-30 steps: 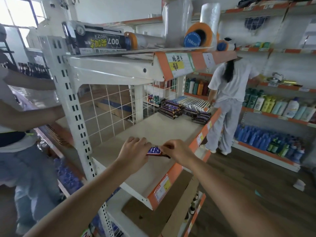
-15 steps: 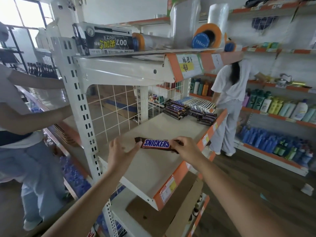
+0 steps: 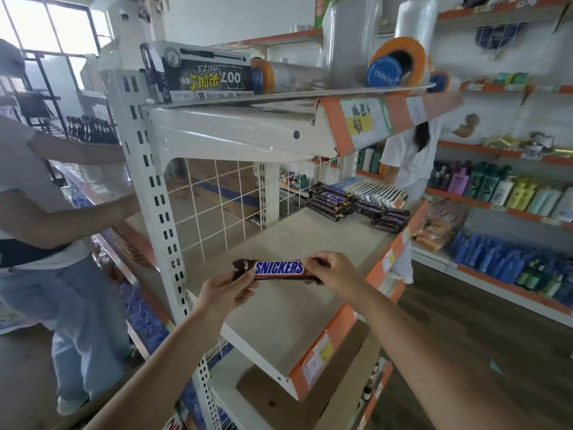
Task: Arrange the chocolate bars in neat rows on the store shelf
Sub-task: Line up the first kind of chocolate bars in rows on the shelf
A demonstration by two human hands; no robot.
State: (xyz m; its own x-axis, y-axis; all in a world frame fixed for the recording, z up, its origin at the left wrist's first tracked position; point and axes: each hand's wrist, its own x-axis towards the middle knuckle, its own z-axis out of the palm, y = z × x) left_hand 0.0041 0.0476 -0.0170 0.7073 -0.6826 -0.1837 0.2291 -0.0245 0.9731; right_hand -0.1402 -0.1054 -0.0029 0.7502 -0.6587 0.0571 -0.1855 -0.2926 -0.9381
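Both hands are holding one Snickers bar [image 3: 277,269] level above the near part of the cream shelf [image 3: 310,243], label facing up. The left hand [image 3: 224,293] is pinching its left end between thumb and curled fingers; the right hand [image 3: 333,274] is gripping its right end the same way. At the shelf's far end, a pile of chocolate bars [image 3: 356,202] is lying, too blurred to count. Two other people are standing nearby.

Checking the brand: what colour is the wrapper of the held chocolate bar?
Dark brown, with white lettering on a blue patch; the head view shows the chocolate bar clearly.
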